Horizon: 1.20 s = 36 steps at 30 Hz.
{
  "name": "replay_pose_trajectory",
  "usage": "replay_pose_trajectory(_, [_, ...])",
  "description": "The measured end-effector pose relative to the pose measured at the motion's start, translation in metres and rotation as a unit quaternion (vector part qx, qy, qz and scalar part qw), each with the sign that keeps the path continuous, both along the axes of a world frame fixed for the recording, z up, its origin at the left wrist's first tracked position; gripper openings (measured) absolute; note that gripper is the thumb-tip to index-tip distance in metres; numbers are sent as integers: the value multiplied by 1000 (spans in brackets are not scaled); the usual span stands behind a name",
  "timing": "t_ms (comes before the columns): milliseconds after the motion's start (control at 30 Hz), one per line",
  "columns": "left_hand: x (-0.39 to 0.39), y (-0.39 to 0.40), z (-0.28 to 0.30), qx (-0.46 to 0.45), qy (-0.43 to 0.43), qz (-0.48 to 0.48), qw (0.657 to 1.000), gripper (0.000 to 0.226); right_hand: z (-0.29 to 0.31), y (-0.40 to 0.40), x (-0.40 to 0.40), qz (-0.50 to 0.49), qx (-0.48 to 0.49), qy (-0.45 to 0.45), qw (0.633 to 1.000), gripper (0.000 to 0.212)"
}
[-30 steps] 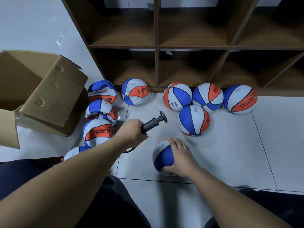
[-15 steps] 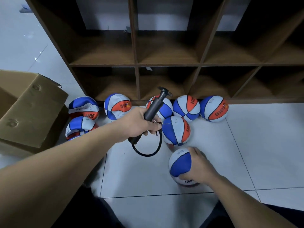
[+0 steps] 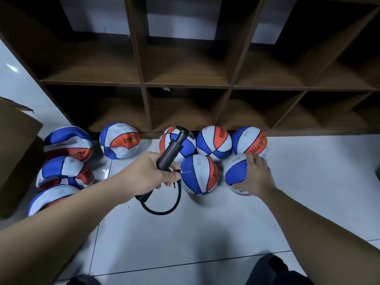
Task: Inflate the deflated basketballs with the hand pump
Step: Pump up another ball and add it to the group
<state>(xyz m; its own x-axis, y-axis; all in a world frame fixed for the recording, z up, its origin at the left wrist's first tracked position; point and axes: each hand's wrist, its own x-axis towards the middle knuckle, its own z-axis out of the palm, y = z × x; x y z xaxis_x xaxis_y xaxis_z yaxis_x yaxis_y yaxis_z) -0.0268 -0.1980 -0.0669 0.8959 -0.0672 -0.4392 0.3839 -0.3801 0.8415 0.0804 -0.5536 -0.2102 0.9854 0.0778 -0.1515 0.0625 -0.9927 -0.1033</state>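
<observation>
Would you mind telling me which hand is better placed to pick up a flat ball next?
Right: the right hand merely rests on a ball, while the left hand grips the pump.

On the floor [image 3: 205,233] before the shelf unit [image 3: 185,85], round balls [image 3: 213,141] cluster right, sagging balls [image 3: 67,144] lie left beside the cardboard box [image 3: 16,157], and the pump [image 3: 170,153] sits between them.
</observation>
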Motion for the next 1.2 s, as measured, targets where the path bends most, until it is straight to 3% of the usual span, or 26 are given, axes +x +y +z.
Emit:
replay_pose_trajectory(233, [4, 8, -16, 11, 4, -13, 1000, 16, -29, 1, 8, -41, 103, -15, 994, 127])
replay_pose_trajectory(433, [8, 29, -20, 26, 0, 14, 1000, 14, -16, 12, 18, -22, 72, -33, 997, 116])
replay_pose_trajectory(500, [7, 38, -19, 32, -5, 29, 999, 13, -1, 32, 17, -6, 86, -46, 995, 94])
replay_pose_trajectory(633, [1, 61, -16, 50, -14, 81, 995, 8, 28, 102, 16, 93, 146, -128, 977, 30])
replay_pose_trajectory(733, [-6, 83, -15, 63, -26, 142, 987, 5, 41, 173, 19, 165, 200, -141, 955, 14])
replay_pose_trajectory(900, [-18, 121, -12, 66, -24, 229, 971, 6, 41, 278, 28, 192, 261, -53, 945, 23])
replay_pose_trajectory(1033, [-28, 146, -21, 49, 1, 260, 964, 6, 31, 344, 49, 234, 250, 26, 939, 52])
replay_pose_trajectory(1200, [-26, 164, -29, 26, 26, 298, 954, 6, 9, 406, 79, 197, 241, 94, 946, 82])
